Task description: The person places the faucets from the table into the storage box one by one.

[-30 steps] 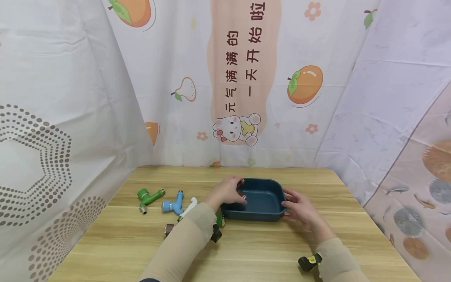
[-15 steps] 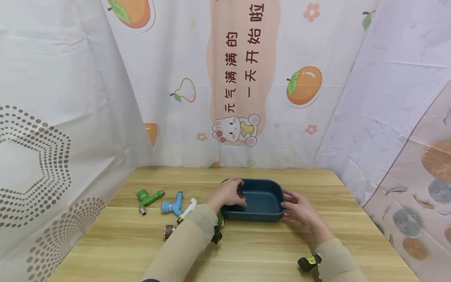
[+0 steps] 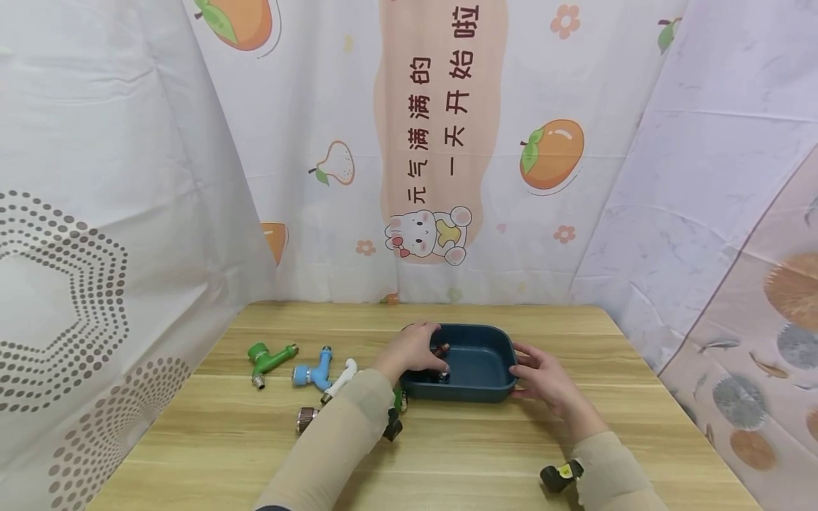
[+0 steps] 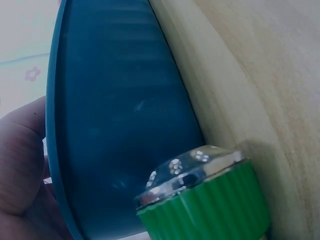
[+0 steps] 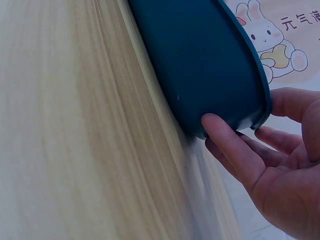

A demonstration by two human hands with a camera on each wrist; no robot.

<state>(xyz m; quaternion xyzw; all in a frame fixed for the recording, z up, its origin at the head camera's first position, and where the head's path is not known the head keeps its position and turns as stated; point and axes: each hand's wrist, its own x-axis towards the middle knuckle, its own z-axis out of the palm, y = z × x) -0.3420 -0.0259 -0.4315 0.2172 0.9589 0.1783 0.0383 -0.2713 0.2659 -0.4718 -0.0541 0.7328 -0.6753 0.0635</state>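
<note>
A dark blue rectangular tray [image 3: 473,362] sits on the wooden table. My left hand [image 3: 412,349] reaches over its left end, thumb and fingers apart. Beneath that hand lies a dark brown tap [image 3: 441,350] with metal ends, partly covered by it, inside the tray. My right hand [image 3: 543,376] holds the tray's right end; in the right wrist view its fingers [image 5: 235,150] press the outer wall and rim. Close to the left wrist camera is the ribbed green handle [image 4: 205,200] of another tap with a chrome cap, outside the tray.
Left of the tray lie a green tap [image 3: 268,362], a light blue tap [image 3: 316,369] and a white tap [image 3: 341,380]. A brown ribbed handle [image 3: 307,419] shows beside my left sleeve [image 3: 332,440]. Printed curtains [image 3: 319,213] stand behind the table.
The brown tap shows more between my left thumb and fingers and lies lower in the tray, as if let go. Both hands stay almost in place.
</note>
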